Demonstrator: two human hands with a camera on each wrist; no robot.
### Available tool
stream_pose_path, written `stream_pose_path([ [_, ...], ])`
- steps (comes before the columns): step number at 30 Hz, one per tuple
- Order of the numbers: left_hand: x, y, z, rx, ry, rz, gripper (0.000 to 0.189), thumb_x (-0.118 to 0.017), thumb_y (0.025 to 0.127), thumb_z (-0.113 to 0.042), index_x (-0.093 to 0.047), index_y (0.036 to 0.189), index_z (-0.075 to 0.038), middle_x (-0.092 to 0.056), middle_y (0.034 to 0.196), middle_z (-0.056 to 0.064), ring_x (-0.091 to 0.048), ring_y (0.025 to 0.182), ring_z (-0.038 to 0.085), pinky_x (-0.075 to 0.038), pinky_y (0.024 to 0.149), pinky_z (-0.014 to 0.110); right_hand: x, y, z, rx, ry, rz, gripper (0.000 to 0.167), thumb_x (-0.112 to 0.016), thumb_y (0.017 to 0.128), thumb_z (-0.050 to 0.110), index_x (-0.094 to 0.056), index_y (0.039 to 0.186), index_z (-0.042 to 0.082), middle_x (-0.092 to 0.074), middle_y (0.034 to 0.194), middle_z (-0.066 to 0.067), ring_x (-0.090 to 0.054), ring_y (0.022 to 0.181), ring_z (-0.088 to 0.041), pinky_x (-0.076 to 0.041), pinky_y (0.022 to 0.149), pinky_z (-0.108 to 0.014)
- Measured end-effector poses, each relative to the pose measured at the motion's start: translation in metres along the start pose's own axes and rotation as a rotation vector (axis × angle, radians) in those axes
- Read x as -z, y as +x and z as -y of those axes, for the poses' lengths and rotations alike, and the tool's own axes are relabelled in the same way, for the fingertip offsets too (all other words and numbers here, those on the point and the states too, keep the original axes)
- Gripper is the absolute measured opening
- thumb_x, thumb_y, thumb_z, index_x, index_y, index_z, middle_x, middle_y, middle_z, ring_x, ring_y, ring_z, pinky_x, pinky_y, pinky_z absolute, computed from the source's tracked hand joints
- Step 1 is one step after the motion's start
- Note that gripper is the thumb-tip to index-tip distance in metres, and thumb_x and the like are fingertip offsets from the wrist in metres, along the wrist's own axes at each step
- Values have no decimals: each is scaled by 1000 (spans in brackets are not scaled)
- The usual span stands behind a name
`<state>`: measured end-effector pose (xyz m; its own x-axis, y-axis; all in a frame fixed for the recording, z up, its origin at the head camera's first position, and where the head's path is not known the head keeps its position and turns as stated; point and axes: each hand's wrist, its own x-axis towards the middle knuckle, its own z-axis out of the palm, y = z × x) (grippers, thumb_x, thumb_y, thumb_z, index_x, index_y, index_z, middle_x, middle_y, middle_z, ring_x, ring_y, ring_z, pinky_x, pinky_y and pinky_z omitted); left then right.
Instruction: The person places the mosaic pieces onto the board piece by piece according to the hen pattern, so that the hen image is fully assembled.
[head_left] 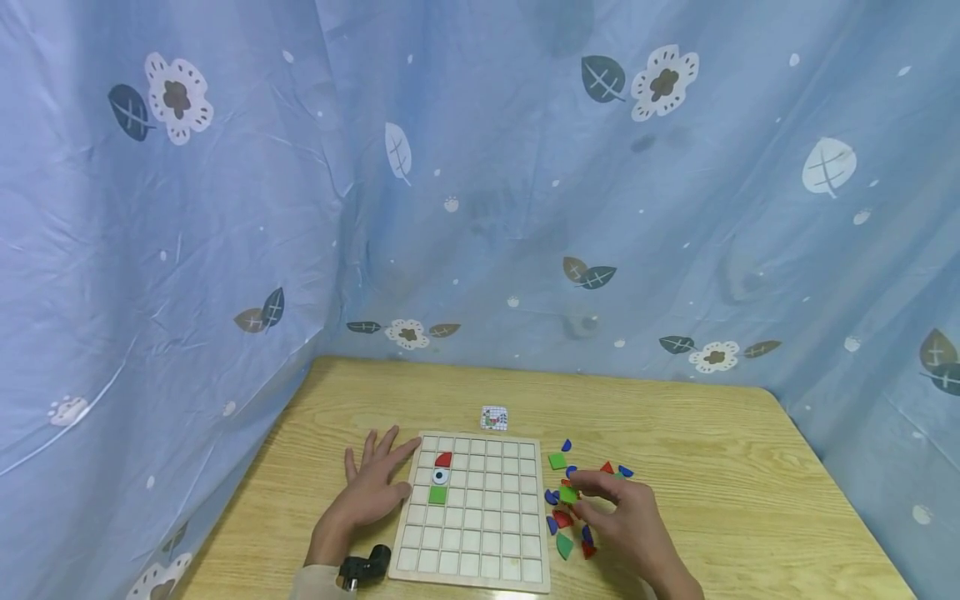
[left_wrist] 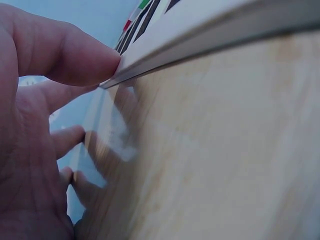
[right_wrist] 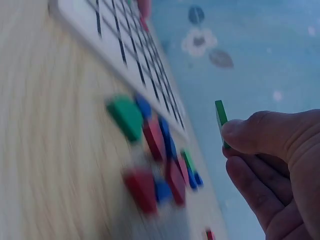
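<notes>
A green square tile is pinched between the thumb and fingers of my right hand, lifted above the loose pieces right of the board. My left hand lies with spread fingers at the left side of the wooden grid board; thumb and index finger touch its edge. In the board's second column from the left stand a red quarter-round piece, a white tile with an eye and a green square tile, one below the other.
Several red, blue and green pieces lie scattered right of the board, among them a green square and a dark green piece. A small pattern card lies behind the board. Blue patterned cloth hangs around the wooden table.
</notes>
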<state>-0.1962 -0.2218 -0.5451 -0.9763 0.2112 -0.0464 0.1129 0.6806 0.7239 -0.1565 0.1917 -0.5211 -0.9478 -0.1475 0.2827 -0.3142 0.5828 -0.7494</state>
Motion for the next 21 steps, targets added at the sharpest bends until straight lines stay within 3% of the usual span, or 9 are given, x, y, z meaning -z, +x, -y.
stream_pose_path([
  [7,1,-1,-1,9,6,10,79,-63,91,-8,-49,167,-21,-14,184,21,13,169,51,30,120,76,-34,2,18,43,103,125,32,-86,90,2,-82,121,8,-84,116,-3,-82,103,-17,-67,85,-31],
  [15,1,-1,-1,6,6,6,78,-62,91,-8,-49,167,-20,-14,184,21,12,169,51,29,120,76,-73,7,36,102,141,225,32,-84,92,4,-82,124,7,-84,118,-4,-79,106,-10,-66,93,-31],
  [21,1,-2,-1,3,4,7,78,-62,91,-8,-49,167,-19,-13,184,21,13,169,51,29,120,76,-93,15,50,130,160,254,33,-83,93,5,-81,126,9,-84,119,-4,-79,106,-9,-66,95,-33],
])
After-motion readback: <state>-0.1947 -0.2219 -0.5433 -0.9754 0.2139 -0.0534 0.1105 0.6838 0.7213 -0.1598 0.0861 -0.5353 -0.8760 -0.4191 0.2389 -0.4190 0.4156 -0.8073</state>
